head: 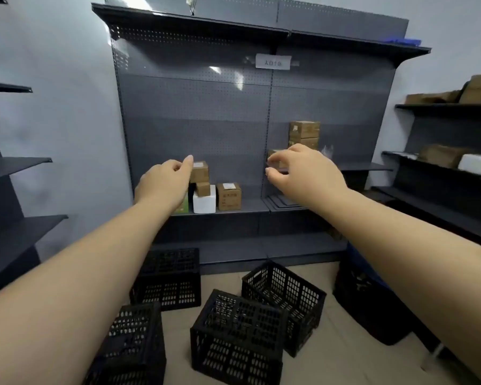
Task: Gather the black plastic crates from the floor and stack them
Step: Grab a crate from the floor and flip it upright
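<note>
Head view: both hands' fingers loosely curled, holding nothing, above boxy black perforated plastic crates (236,340).

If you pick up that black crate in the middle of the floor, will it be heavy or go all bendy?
Probably light: the middle crate looks empty, and its walls are full of holes. It likely stays stiff, since it holds a boxy shape like the crate behind it. The holes should give fingers a grip, so it seems unlikely to slip.
</note>
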Motion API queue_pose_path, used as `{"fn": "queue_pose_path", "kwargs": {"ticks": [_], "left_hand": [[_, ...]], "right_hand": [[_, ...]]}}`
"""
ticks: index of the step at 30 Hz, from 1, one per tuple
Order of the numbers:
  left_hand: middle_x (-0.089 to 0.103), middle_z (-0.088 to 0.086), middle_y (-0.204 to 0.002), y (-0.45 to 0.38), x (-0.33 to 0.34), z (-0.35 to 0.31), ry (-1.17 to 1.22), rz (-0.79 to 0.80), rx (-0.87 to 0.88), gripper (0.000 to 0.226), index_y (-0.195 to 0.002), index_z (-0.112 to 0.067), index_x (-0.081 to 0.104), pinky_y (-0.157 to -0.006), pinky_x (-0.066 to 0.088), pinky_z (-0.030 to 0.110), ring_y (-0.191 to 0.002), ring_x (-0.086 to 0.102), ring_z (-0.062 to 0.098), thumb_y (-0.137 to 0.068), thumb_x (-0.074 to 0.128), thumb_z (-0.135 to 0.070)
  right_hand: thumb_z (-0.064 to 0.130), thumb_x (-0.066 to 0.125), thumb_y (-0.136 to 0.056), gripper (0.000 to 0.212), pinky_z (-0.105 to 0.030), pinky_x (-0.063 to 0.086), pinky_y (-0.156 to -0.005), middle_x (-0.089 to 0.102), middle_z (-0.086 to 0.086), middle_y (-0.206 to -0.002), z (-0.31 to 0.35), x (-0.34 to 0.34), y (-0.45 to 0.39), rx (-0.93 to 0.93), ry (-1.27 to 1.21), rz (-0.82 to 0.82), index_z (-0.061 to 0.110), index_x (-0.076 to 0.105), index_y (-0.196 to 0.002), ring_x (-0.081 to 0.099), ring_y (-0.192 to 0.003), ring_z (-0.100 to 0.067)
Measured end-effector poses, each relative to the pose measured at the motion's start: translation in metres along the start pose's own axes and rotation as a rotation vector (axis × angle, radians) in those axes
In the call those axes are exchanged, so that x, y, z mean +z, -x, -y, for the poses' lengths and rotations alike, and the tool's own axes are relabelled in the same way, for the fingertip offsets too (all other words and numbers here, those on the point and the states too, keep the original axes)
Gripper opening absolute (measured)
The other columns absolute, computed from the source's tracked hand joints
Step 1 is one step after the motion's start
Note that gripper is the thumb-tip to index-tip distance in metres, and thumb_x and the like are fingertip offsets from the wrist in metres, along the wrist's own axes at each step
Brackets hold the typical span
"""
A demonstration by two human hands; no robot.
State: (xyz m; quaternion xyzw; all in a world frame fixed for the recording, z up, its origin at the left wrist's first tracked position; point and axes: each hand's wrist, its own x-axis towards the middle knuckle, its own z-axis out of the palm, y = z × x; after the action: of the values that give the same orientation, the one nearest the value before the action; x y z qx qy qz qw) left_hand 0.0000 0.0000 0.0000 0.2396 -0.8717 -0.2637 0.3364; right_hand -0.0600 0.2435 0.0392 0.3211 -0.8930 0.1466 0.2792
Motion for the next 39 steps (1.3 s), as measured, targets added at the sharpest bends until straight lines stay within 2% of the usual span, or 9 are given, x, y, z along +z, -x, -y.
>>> {"fn": "queue_pose_path", "kwargs": {"ticks": [4, 7, 12, 16, 22, 26, 35, 39], "left_hand": [[0.062, 0.003, -0.120, -0.013, 0.015, 0.020, -0.067, -0.007, 0.015, 0.058, -0.118, -0.029, 0.060, -0.089, 0.045, 0.044, -0.110, 0.053, 0.031, -0.090, 0.023, -0.065], [0.062, 0.004, -0.118, -0.033, 0.018, 0.045, -0.126, -0.038, 0.033, 0.057, -0.115, -0.031, 0.062, -0.086, 0.048, 0.044, -0.106, 0.056, 0.032, -0.086, 0.026, -0.065], [0.058, 0.007, -0.124, -0.069, 0.008, 0.093, -0.259, -0.084, 0.016, 0.050, -0.124, -0.028, 0.059, -0.093, 0.043, 0.045, -0.113, 0.052, 0.034, -0.089, 0.036, -0.056], [0.058, 0.007, -0.127, -0.104, -0.009, 0.139, -0.390, -0.119, 0.011, 0.051, -0.129, -0.026, 0.056, -0.095, 0.041, 0.045, -0.116, 0.051, 0.034, -0.091, 0.036, -0.055], [0.057, 0.006, -0.129, -0.146, -0.028, 0.220, -0.515, -0.118, -0.096, 0.052, -0.130, -0.027, 0.055, -0.096, 0.038, 0.045, -0.117, 0.049, 0.033, -0.091, 0.035, -0.056], [0.054, 0.009, -0.131, -0.161, -0.030, 0.266, -0.567, -0.093, -0.196, 0.052, -0.130, -0.026, 0.055, -0.095, 0.038, 0.046, -0.118, 0.048, 0.035, -0.092, 0.035, -0.054], [0.049, 0.009, -0.135, -0.207, -0.011, 0.354, -0.687, -0.027, -0.282, 0.051, -0.133, -0.027, 0.050, -0.097, 0.035, 0.046, -0.121, 0.044, 0.033, -0.094, 0.034, -0.054], [0.050, 0.008, -0.133, -0.242, -0.001, 0.389, -0.711, -0.024, -0.332, 0.049, -0.133, -0.027, 0.050, -0.097, 0.035, 0.045, -0.120, 0.045, 0.032, -0.094, 0.034, -0.053]], "right_hand": [[0.051, 0.043, -0.092, 0.045, -0.042, 0.049, -0.090, 0.053, -0.001, -0.132, 0.000, 0.031, -0.024, 0.026, 0.031, 0.073, 0.030, 0.055, -0.130, 0.055, -0.113, -0.024], [0.052, 0.042, -0.092, 0.045, -0.041, 0.049, -0.089, 0.054, -0.002, -0.129, 0.009, 0.064, -0.049, 0.031, -0.014, 0.083, 0.030, 0.056, -0.129, 0.055, -0.111, -0.025], [0.053, 0.041, -0.091, 0.046, -0.041, 0.048, -0.089, 0.054, -0.003, -0.127, 0.052, 0.129, -0.092, 0.015, -0.099, 0.137, 0.030, 0.057, -0.127, 0.055, -0.111, -0.027], [0.051, 0.041, -0.090, 0.045, -0.040, 0.048, -0.086, 0.055, -0.003, -0.125, 0.101, 0.177, -0.135, -0.042, -0.156, 0.169, 0.031, 0.058, -0.126, 0.055, -0.108, -0.029], [0.050, 0.042, -0.090, 0.042, -0.038, 0.047, -0.084, 0.057, -0.003, -0.124, 0.173, 0.235, -0.189, -0.155, -0.258, 0.205, 0.032, 0.059, -0.124, 0.055, -0.109, -0.028], [0.051, 0.044, -0.089, 0.045, -0.037, 0.046, -0.086, 0.054, -0.002, -0.131, 0.208, 0.278, -0.208, -0.215, -0.319, 0.241, 0.031, 0.057, -0.127, 0.054, -0.115, -0.026], [0.051, 0.041, -0.090, 0.047, -0.035, 0.042, -0.078, 0.052, -0.003, -0.131, 0.272, 0.393, -0.265, -0.311, -0.370, 0.395, 0.031, 0.054, -0.131, 0.052, -0.114, -0.027], [0.052, 0.042, -0.089, 0.048, -0.037, 0.045, -0.082, 0.050, -0.002, -0.133, 0.294, 0.442, -0.301, -0.334, -0.381, 0.442, 0.032, 0.054, -0.131, 0.052, -0.115, -0.027]]}}
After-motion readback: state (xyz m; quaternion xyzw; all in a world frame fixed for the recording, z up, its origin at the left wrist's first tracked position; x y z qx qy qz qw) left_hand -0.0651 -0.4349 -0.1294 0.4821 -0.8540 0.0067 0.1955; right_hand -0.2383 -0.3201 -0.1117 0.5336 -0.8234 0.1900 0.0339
